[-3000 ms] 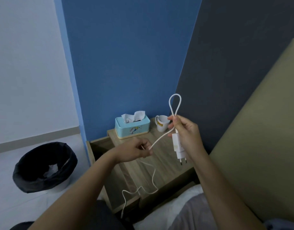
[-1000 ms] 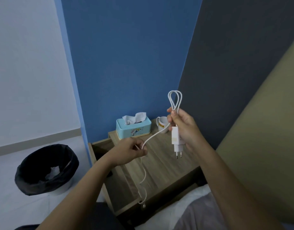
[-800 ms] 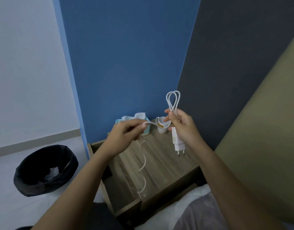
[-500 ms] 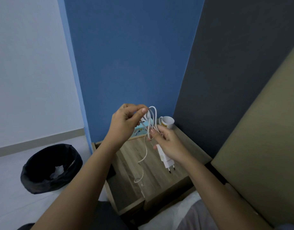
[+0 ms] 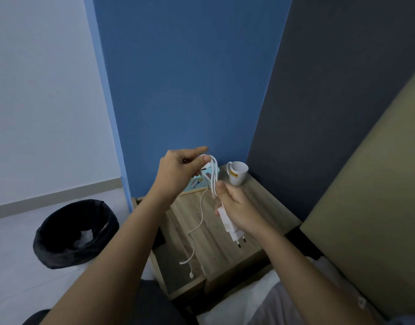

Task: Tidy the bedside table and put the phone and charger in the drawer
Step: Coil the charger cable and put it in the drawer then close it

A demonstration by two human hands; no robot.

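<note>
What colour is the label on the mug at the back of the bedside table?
Yellow with dark lettering, on the white ceramic mug; the head view, the only one, shows it.

A: Setting? Bedroom, domestic.
B: Evidence: light wood-grain bedside table (image 5: 255,207) against blue painted wall (image 5: 190,78); olive padded headboard (image 5: 377,172) at right; white ceramic mug (image 5: 237,175); black round waste bin (image 5: 75,233) on floor.
</note>
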